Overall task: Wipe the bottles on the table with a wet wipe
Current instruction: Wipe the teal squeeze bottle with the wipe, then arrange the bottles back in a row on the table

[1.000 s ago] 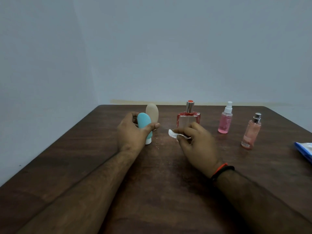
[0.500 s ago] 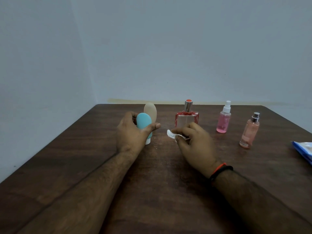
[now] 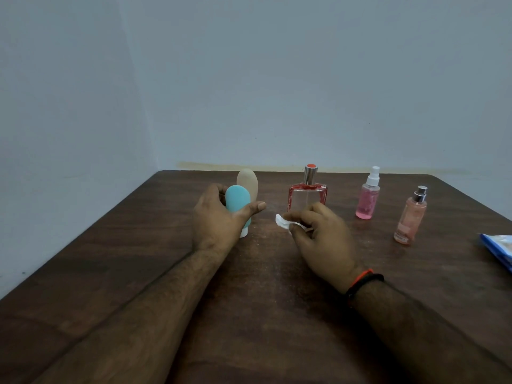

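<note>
My left hand (image 3: 219, 220) grips a teal squeeze bottle (image 3: 237, 200) that stands cap-down on the dark wooden table (image 3: 110, 259). A beige squeeze bottle (image 3: 248, 182) stands right behind it. My right hand (image 3: 321, 239) pinches a small crumpled white wet wipe (image 3: 282, 220) just right of the teal bottle, apart from it. Behind that hand stands a clear square perfume bottle (image 3: 307, 195) with red edges and a silver cap. Farther right are a pink spray bottle (image 3: 368, 199) with a white nozzle and a peach spray bottle (image 3: 411, 217).
A blue and white wipes packet (image 3: 498, 249) lies at the table's right edge, partly cut off by the frame. Grey walls close the scene behind and to the left. My forearms stretch over the near half of the table.
Both hands hold almost the same pose. The view has shifted slightly, and the wipe has stayed a short gap away from the teal bottle.
</note>
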A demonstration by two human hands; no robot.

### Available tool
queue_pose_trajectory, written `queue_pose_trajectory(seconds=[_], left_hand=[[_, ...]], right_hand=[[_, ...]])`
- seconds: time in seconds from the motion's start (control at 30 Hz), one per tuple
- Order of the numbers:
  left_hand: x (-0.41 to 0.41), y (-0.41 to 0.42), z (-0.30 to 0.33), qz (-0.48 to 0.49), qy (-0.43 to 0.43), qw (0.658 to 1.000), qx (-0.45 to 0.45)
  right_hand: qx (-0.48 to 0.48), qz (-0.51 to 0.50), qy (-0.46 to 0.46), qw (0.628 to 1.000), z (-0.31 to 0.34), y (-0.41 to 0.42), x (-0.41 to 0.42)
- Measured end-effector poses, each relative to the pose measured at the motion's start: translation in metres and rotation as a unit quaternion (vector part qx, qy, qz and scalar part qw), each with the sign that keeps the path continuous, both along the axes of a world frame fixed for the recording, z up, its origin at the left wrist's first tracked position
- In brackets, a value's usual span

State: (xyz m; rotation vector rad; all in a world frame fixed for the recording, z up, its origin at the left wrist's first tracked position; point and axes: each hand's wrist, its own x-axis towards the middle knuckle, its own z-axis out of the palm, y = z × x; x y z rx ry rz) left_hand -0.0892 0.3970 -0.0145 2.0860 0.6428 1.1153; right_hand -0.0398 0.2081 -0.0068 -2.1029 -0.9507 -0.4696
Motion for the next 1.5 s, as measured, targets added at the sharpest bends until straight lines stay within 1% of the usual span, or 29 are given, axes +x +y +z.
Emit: queue_pose_trajectory(seconds=[0.1,0.17,0.27,0.33,0.37,0.43,0.5,0.53,0.57,0.6,0.7,0.77,0.87,0.93,1.0,1.07,1.2,1.5], left_hand=[[0.001,-0.001,0.001,0.0,0.013,1.0,-0.003],[0.0,0.0,0.002,0.011,0.001,1.0,-0.005],[0.001,0.006,0.006,0.005,-0.074,0.995,-0.072],[0.0,0.015,0.013,-0.016,-0.118,0.984,-0.129],[0.0,0.02,0.016,-0.028,-0.128,0.98,-0.149],[0.001,0.032,0.023,-0.043,-0.114,0.978,-0.169],[0.003,0.042,0.026,-0.06,-0.088,0.977,-0.184],[0.004,0.046,0.027,-0.073,-0.077,0.976,-0.192],[0.006,0.05,0.027,-0.084,-0.069,0.974,-0.198],[0.007,0.053,0.028,-0.093,-0.062,0.973,-0.202],[0.014,0.061,0.033,-0.112,-0.041,0.973,-0.195],[0.019,0.065,0.036,-0.128,-0.03,0.975,-0.181],[0.029,0.07,0.039,-0.168,-0.012,0.973,-0.161],[0.036,0.073,0.04,-0.206,0.004,0.966,-0.158],[0.041,0.074,0.04,-0.232,0.018,0.961,-0.152],[0.045,0.075,0.039,-0.234,0.032,0.962,-0.139],[0.048,0.076,0.038,-0.214,0.028,0.969,-0.118],[0.049,0.079,0.037,-0.191,0.03,0.977,-0.095]], right_hand=[[0.003,0.003,0.007,1.0,0.0,0.0,0.001],[0.023,0.003,0.017,1.0,0.0,0.001,0.0],[0.068,-0.001,0.047,0.997,0.001,0.002,-0.001],[0.115,0.016,0.109,0.987,0.006,0.006,-0.001],[0.154,0.044,0.168,0.973,0.012,0.011,-0.001],[0.216,0.095,0.297,0.926,0.03,0.023,-0.002],[0.245,0.121,0.362,0.891,0.05,0.04,0.0],[0.251,0.125,0.371,0.886,0.059,0.049,0.003],[0.247,0.118,0.364,0.89,0.066,0.06,0.005],[0.232,0.099,0.342,0.905,0.072,0.07,0.007],[0.133,0.0,0.204,0.97,0.078,0.098,0.018],[0.049,-0.054,0.122,0.99,0.081,0.11,0.028],[-0.073,-0.083,0.076,0.991,0.082,0.121,0.043],[-0.119,-0.097,0.06,0.986,0.081,0.126,0.051],[-0.134,-0.108,0.061,0.983,0.078,0.129,0.057],[-0.146,-0.112,0.076,0.98,0.073,0.13,0.063],[-0.153,-0.112,0.095,0.977,0.064,0.131,0.07],[-0.16,-0.111,0.084,0.977,0.063,0.138,0.074]])
